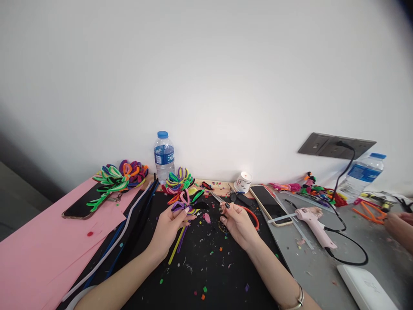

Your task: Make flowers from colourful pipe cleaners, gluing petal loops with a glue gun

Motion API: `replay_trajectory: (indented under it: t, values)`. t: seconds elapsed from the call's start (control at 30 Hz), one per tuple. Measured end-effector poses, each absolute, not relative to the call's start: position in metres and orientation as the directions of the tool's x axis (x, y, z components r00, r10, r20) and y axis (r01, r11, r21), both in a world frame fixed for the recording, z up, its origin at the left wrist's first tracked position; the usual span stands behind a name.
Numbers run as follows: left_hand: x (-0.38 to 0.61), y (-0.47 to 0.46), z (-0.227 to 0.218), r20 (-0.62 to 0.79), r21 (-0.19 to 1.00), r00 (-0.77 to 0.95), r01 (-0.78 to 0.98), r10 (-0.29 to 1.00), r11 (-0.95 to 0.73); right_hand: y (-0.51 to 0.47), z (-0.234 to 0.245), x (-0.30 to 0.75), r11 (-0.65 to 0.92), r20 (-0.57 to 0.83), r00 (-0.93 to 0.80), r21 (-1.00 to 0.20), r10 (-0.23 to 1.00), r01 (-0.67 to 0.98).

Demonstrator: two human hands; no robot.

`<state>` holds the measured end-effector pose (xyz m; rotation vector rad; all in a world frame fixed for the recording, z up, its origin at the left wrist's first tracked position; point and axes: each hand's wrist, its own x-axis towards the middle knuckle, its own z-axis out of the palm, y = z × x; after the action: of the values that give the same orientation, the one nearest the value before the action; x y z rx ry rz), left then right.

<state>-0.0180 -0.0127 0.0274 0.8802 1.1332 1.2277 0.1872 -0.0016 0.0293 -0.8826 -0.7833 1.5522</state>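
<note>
My left hand [170,224] is closed around a purple pipe-cleaner piece [178,207] with looped ends. Below that hand, a yellow pipe-cleaner stem [175,249] and a purple one slant over the black mat [155,280]. Just beyond, a multicoloured bunch of pipe-cleaner loops [180,180] lies close to the fingers. My right hand [237,221] has thumb and fingertips pinched together; what they hold, if anything, is too small to make out. A pointed metal blade [216,197] shows past its fingertips, and a red-orange loop [254,217] curves behind it. Both hands are above the mat.
Left, pink sheets [41,241] carry a phone [80,204] and pipe-cleaner flowers [129,172]. A water bottle [164,157] and paper cup [243,182] stand by the wall. Right are another phone [271,204], a corded glue gun [314,226] and another person's hand [400,226].
</note>
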Motion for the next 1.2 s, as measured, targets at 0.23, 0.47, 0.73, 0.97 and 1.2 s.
replay_trajectory:
  t: [0.23, 0.47, 0.73, 0.97, 1.2]
  values:
    - [-0.0181, -0.013, 0.0258, -0.169, 0.953, -0.01, -0.257, 0.986, 0.16, 0.0001, 0.0265, 0.1891, -0.183, -0.115, -0.149, -0.771, 0.982, -0.61]
    - [-0.0176, -0.0139, 0.0286, -0.168, 0.955, -0.014, -0.248, 0.986, 0.16, -0.0024, 0.0336, 0.1891, -0.19, -0.089, -0.197, -0.787, 0.976, -0.587]
    - [-0.0162, -0.0143, 0.031, -0.187, 0.955, -0.038, -0.242, 0.982, 0.173, -0.0025, 0.0322, 0.189, -0.018, -0.017, -0.006, -0.841, 1.0, -0.541]
    - [-0.0165, -0.0143, 0.0297, -0.187, 0.956, -0.037, -0.238, 0.982, 0.173, 0.0009, 0.0267, 0.188, 0.06, 0.025, 0.094, -0.917, 0.995, -0.394]
    - [-0.0172, -0.0149, 0.0304, -0.184, 0.957, -0.019, -0.231, 0.983, 0.174, 0.0017, 0.026, 0.1897, 0.041, 0.009, 0.106, -0.954, 0.994, -0.299]
